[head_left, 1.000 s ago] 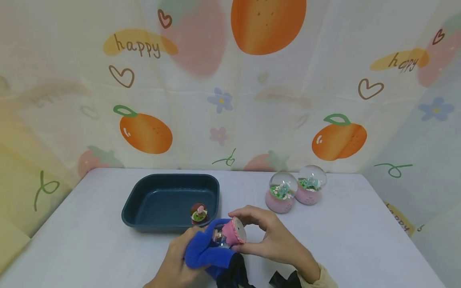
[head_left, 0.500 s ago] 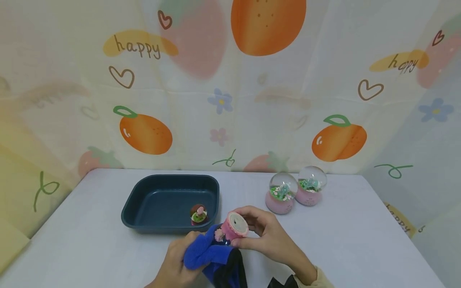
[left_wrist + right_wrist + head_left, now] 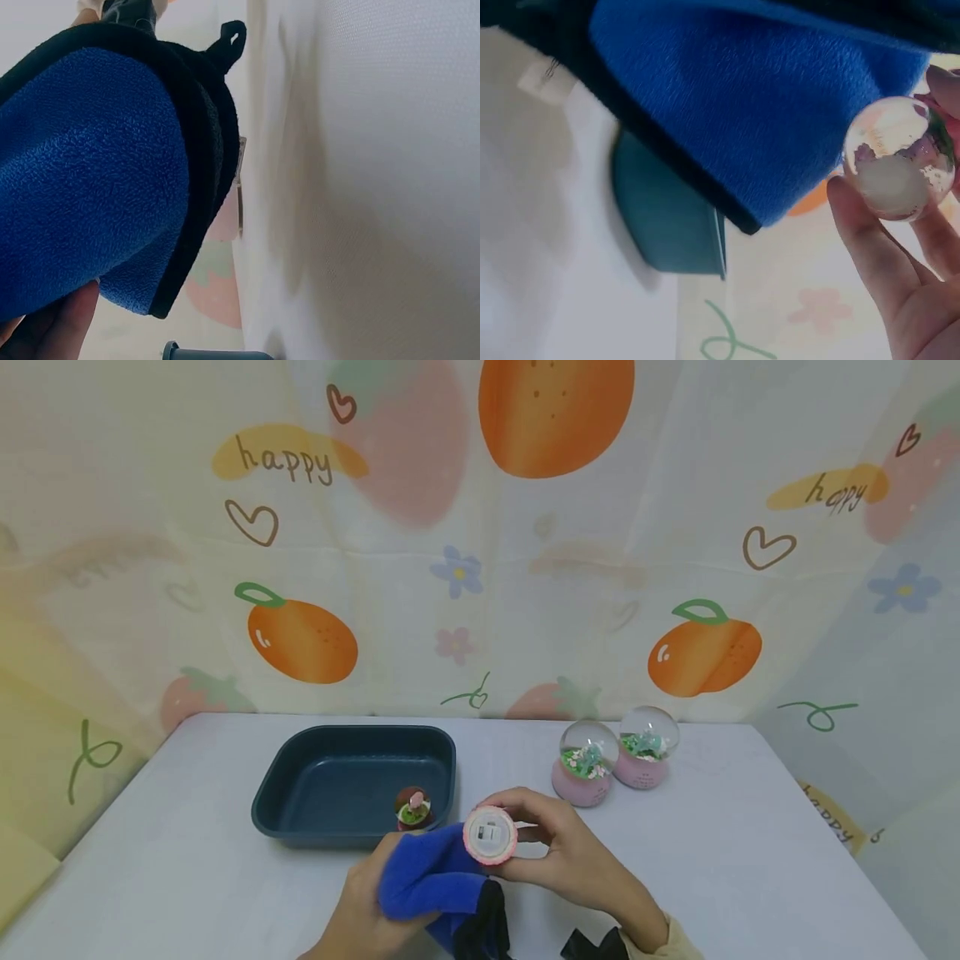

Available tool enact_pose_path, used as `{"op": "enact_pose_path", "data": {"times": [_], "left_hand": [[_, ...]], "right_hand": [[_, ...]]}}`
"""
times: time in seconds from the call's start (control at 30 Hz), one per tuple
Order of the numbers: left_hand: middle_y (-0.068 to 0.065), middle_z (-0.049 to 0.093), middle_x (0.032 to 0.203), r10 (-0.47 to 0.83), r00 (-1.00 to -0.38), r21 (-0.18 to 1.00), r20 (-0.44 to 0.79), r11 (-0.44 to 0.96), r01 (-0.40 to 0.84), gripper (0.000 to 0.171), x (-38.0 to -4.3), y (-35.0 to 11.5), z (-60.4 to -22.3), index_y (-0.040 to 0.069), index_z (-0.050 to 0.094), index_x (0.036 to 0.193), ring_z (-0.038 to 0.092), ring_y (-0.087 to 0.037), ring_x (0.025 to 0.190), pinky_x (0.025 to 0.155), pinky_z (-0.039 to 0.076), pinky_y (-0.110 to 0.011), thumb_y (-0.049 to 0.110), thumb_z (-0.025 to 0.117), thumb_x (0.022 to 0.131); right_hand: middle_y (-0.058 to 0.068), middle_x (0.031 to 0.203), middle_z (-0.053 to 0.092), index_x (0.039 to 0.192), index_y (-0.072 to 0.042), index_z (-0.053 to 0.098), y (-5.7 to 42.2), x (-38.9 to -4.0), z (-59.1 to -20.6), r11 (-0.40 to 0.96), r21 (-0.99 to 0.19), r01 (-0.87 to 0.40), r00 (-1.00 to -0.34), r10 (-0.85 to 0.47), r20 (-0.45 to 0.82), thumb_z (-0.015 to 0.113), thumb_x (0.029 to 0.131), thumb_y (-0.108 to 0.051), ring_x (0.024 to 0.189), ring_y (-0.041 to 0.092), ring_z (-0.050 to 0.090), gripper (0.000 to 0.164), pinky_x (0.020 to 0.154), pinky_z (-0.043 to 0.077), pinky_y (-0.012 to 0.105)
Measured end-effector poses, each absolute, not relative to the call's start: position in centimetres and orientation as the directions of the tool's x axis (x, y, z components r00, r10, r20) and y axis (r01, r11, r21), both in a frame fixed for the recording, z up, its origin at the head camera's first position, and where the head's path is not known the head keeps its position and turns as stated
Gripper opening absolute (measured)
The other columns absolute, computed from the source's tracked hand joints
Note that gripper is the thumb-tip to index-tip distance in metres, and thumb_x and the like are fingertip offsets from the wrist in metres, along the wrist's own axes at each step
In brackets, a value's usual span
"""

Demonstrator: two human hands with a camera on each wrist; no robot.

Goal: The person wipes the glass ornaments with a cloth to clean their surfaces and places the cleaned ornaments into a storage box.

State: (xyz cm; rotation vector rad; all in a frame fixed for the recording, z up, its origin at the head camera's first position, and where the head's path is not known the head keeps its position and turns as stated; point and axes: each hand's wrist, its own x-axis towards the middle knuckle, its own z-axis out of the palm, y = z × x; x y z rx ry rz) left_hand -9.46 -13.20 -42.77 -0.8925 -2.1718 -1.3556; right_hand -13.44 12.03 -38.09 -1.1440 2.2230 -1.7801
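Note:
My right hand [image 3: 558, 843] holds a small snow globe [image 3: 490, 835] by its pink base, whose pale round underside faces the head camera. In the right wrist view the clear ball [image 3: 897, 159] shows between the fingers. My left hand [image 3: 367, 893] grips a blue towel [image 3: 431, 877] with black edging, right beside the globe. In the left wrist view the towel [image 3: 97, 165] hangs in folds above the white table, with fingertips [image 3: 71, 322] at its lower edge.
A dark teal tray [image 3: 322, 785] stands behind the left hand, with another small globe [image 3: 414, 807] in its right front corner. Two larger snow globes on pink bases, a nearer one [image 3: 583, 764] and a farther one [image 3: 647, 747], stand back right. A printed cloth [image 3: 405, 610] hangs behind the table.
The small snow globe has turned in the right hand, from lying sideways against the towel to its underside facing the head camera. The left hand keeps its grip on the towel.

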Motion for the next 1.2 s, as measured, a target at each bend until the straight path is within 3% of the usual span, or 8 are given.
{"op": "enact_pose_path", "data": {"times": [0.13, 0.37, 0.53, 0.7, 0.9, 1.03, 1.2], "left_hand": [[-0.013, 0.068, 0.111, 0.293, -0.700, 0.627, 0.651, 0.312, 0.714, 0.070, -9.53, -13.28, -42.80, 0.002, 0.052, 0.125, 0.069, -0.014, 0.098, 0.086, 0.056, -0.021, 0.004, 0.088, 0.065], [-0.014, 0.069, 0.105, 0.259, -0.645, 0.567, 0.719, 0.319, 0.760, 0.066, -9.92, -13.11, -43.15, -0.001, 0.055, 0.122, 0.068, -0.015, 0.092, 0.090, 0.049, -0.012, 0.015, 0.090, 0.068], [-0.013, 0.069, 0.104, 0.245, -0.672, 0.576, 0.699, 0.365, 0.732, 0.067, -9.81, -13.12, -43.02, 0.001, 0.055, 0.122, 0.068, -0.013, 0.091, 0.087, 0.051, -0.014, 0.012, 0.090, 0.066], [-0.014, 0.069, 0.102, 0.223, -0.645, 0.550, 0.731, 0.365, 0.751, 0.063, -10.03, -13.17, -43.18, -0.001, 0.055, 0.120, 0.068, -0.014, 0.090, 0.090, 0.048, -0.010, 0.016, 0.090, 0.070], [-0.011, 0.070, 0.099, 0.215, -0.692, 0.588, 0.689, 0.392, 0.708, 0.066, -9.71, -13.10, -42.88, 0.002, 0.056, 0.118, 0.067, -0.011, 0.087, 0.082, 0.052, -0.015, 0.006, 0.090, 0.062], [-0.010, 0.070, 0.102, 0.230, -0.723, 0.615, 0.652, 0.397, 0.681, 0.067, -9.58, -13.11, -42.83, 0.003, 0.055, 0.119, 0.067, -0.011, 0.089, 0.080, 0.056, -0.023, 0.003, 0.089, 0.061], [-0.011, 0.070, 0.104, 0.248, -0.707, 0.606, 0.662, 0.378, 0.700, 0.066, -9.80, -13.16, -42.93, 0.004, 0.055, 0.121, 0.067, -0.011, 0.091, 0.082, 0.055, -0.021, 0.007, 0.090, 0.064]], "right_hand": [[0.012, 0.119, 0.066, 0.124, -0.011, 0.061, 12.06, -13.70, -38.26, 0.066, -0.842, -0.535, -0.699, -0.595, 0.398, 0.077, 0.085, -0.008, 0.105, 0.010, 0.063, 0.042, 0.086, 0.058, 0.032], [0.008, 0.116, 0.068, 0.121, -0.013, 0.062, 12.01, -13.87, -38.65, 0.128, -0.820, -0.558, -0.702, -0.599, 0.385, 0.080, 0.080, -0.005, 0.102, 0.008, 0.062, 0.045, 0.086, 0.058, 0.031], [0.004, 0.117, 0.070, 0.123, -0.015, 0.064, 12.13, -13.93, -38.50, 0.189, -0.760, -0.621, -0.697, -0.577, 0.426, 0.078, 0.085, -0.010, 0.102, 0.008, 0.062, 0.041, 0.086, 0.057, 0.028], [0.007, 0.117, 0.068, 0.126, -0.014, 0.064, 12.37, -14.08, -38.37, 0.173, -0.798, -0.578, -0.720, -0.568, 0.398, 0.075, 0.089, -0.015, 0.095, 0.008, 0.063, 0.039, 0.077, 0.059, 0.028], [0.007, 0.110, 0.069, 0.120, -0.014, 0.064, 12.44, -14.00, -38.24, 0.178, -0.819, -0.545, -0.742, -0.557, 0.373, 0.081, 0.081, -0.009, 0.086, 0.006, 0.061, 0.043, 0.070, 0.059, 0.027], [0.010, 0.107, 0.068, 0.120, -0.012, 0.063, 12.56, -13.98, -38.12, 0.109, -0.832, -0.544, -0.715, -0.578, 0.392, 0.079, 0.081, -0.005, 0.087, 0.007, 0.062, 0.042, 0.070, 0.060, 0.030], [0.012, 0.115, 0.065, 0.122, -0.011, 0.064, 12.89, -14.06, -37.93, 0.092, -0.835, -0.542, -0.698, -0.602, 0.387, 0.078, 0.082, -0.003, 0.092, 0.010, 0.061, 0.043, 0.073, 0.060, 0.031]]}}
